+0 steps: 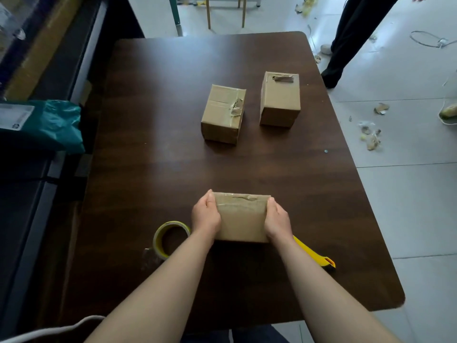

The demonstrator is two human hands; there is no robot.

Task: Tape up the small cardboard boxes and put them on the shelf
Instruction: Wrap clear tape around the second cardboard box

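Note:
A small cardboard box (241,217) with crumpled tape along its far top edge sits on the dark brown table (153,120) close to me. My left hand (205,215) grips its left side and my right hand (277,219) grips its right side, thumbs on top. A roll of yellowish tape (168,237) lies just left of my left wrist. A yellow utility knife (314,254) pokes out from under my right forearm. Two more small boxes stand farther back: one (223,113) mid-table with torn tape, another (280,99) to its right.
A dark shelf unit (49,120) runs along the left, holding a green plastic parcel (42,122). Someone in dark trousers (351,38) stands beyond the table's far right corner. Tape and cardboard scraps (371,137) litter the tiled floor on the right.

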